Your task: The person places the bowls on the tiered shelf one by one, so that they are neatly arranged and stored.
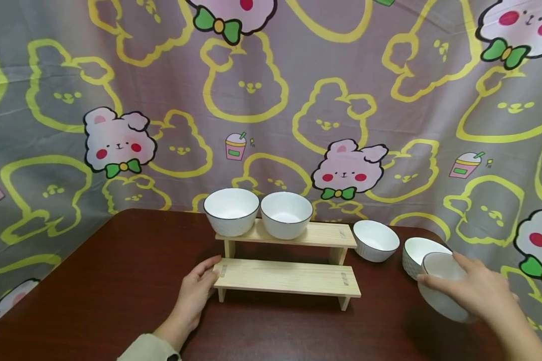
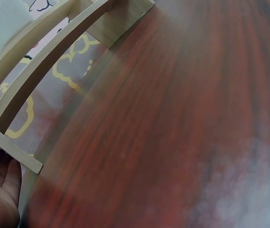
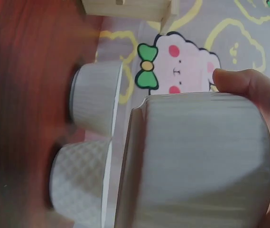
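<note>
A two-tier wooden shelf stands on the table. My left hand grips the left end of its lower board, and the left wrist view shows those fingers beside the shelf's leg. At the right, my right hand holds a white bowl with a dark rim by its side, thumb near the rim. That bowl is tilted and overlaps a diamond-textured white bowl behind it. A ribbed white bowl sits between that one and the shelf.
Two white bowls, one at the left and one beside it, stand upright on the upper board. The dark red-brown table reaches back to a grey curtain printed with cartoon bears and rabbits.
</note>
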Demonstrator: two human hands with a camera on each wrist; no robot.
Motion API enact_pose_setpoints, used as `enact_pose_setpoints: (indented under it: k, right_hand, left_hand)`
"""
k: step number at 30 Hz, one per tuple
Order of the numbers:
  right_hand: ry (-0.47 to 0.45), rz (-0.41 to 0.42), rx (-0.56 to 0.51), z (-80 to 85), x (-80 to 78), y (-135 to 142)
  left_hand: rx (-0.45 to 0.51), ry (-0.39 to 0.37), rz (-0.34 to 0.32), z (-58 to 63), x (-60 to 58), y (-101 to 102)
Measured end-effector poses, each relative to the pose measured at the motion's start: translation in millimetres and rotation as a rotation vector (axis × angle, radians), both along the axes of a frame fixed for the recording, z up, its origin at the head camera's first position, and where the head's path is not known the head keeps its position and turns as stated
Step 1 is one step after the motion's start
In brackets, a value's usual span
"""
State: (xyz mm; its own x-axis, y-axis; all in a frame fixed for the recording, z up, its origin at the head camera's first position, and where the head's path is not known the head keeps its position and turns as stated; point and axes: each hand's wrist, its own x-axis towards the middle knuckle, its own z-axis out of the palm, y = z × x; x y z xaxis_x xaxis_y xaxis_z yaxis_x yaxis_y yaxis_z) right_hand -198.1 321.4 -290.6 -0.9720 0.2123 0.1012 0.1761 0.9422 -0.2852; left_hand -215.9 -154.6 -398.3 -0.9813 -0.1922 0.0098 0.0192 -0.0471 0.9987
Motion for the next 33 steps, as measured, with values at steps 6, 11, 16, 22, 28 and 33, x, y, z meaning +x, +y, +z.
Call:
enact_pose_setpoints:
  k: [6,11,16,22,28,33]
  right_hand:
    - [0.008,0.039,0.033,11.9,-2.1,-11.2]
    - [-0.003,0.067,0.027,20.5,-5.6,-20.0]
    - [0.025,0.08,0.026,23.8,-9.5,-30.6]
    - [0.104,0.121,0.056,26.2,-13.3,-46.0]
    - [0.127,0.158,0.051,33.4,-17.7,-62.6]
    - [0.145,0.186,0.032,38.3,-23.3,-75.5]
  left_hand:
    - [-0.007,-0.005,0.002,-0.2,1.2,0.0]
    - [0.002,-0.003,-0.001,-0.2,0.9,0.3]
    - [0.007,0.001,-0.003,-0.9,0.3,0.2]
    - [0.011,0.011,-0.007,-1.0,0.2,0.4]
    - [0.008,0.014,-0.008,-0.4,0.6,0.6]
    - [0.007,0.014,-0.006,-0.2,0.7,0.5]
